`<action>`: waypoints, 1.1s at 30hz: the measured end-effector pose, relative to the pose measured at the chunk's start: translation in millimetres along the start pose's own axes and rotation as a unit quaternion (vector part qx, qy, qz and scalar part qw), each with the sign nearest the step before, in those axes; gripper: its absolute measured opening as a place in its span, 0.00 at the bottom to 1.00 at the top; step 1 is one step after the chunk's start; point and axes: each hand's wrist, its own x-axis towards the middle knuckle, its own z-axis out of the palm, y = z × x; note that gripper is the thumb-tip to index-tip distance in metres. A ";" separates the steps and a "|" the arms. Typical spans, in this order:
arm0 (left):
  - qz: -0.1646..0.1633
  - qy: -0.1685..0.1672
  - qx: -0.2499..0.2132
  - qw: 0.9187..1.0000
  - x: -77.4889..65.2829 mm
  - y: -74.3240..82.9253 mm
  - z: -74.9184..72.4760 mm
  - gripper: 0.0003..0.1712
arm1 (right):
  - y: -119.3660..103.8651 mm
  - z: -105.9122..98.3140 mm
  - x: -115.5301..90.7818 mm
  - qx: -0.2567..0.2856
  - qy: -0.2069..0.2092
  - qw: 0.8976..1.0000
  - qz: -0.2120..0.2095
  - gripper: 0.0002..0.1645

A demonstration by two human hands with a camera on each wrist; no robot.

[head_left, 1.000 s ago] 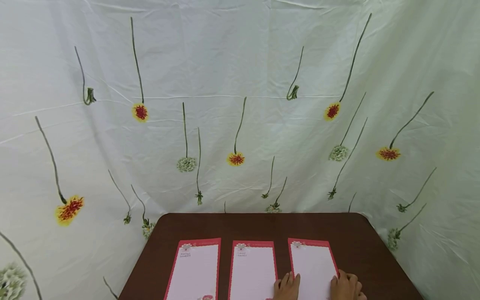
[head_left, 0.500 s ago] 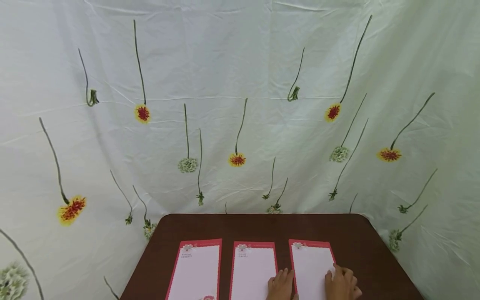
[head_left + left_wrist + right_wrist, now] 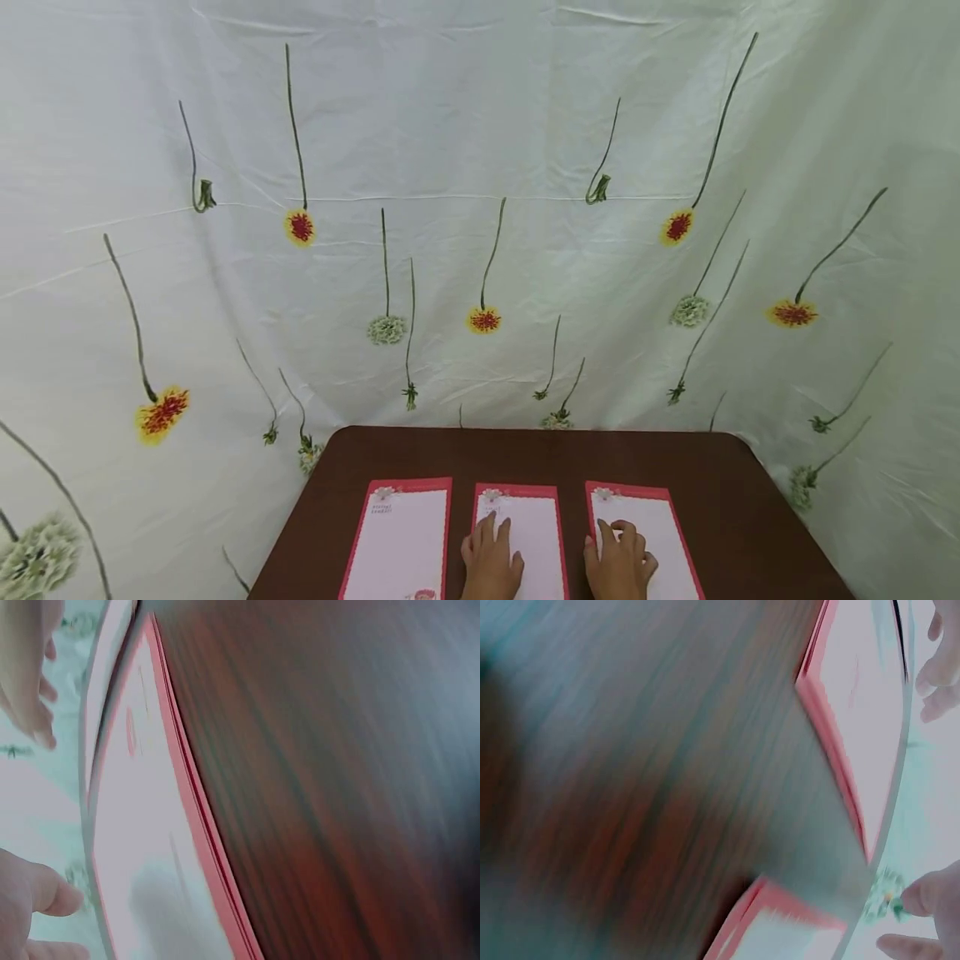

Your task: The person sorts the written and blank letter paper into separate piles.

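Observation:
Three red-bordered notepads lie in a row on the dark brown table. My left hand (image 3: 491, 558) hovers over the middle notepad (image 3: 536, 542), fingers loosely spread and holding nothing. My right hand (image 3: 618, 562) is over the left part of the right notepad (image 3: 667, 542), its fingers slightly bent with nothing in them. Small handwriting tops the left notepad (image 3: 401, 542); the middle one bears some too, beside my left fingertips. On the right one I see no writing. In the left wrist view, my thumb and finger (image 3: 56, 892) hang above a notepad (image 3: 150, 810), apart from it.
The brown table (image 3: 525, 454) has rounded far corners, with bare wood behind the notepads and to their right. A white curtain (image 3: 435, 125) printed with flowers hangs close around the table's back and sides.
Both hands have left the side edges of the right notepad and shifted left, the left hand over the middle notepad, the right over the right one. The head view has turned slightly left.

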 end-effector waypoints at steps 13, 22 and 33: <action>-0.086 -0.019 0.038 0.995 -0.8 -43.6 -19.5 0.33 | -28.7 25.3 -8.7 -0.043 -0.086 0.995 -0.003 0.25; -0.086 -0.026 0.032 0.995 -3.0 -49.0 -19.4 0.31 | -34.4 29.0 -12.3 -0.052 -0.095 0.994 -0.004 0.24; -0.085 -0.030 0.014 0.996 -7.0 -48.1 -17.9 0.29 | -38.4 31.9 -17.4 -0.036 -0.080 0.996 -0.009 0.22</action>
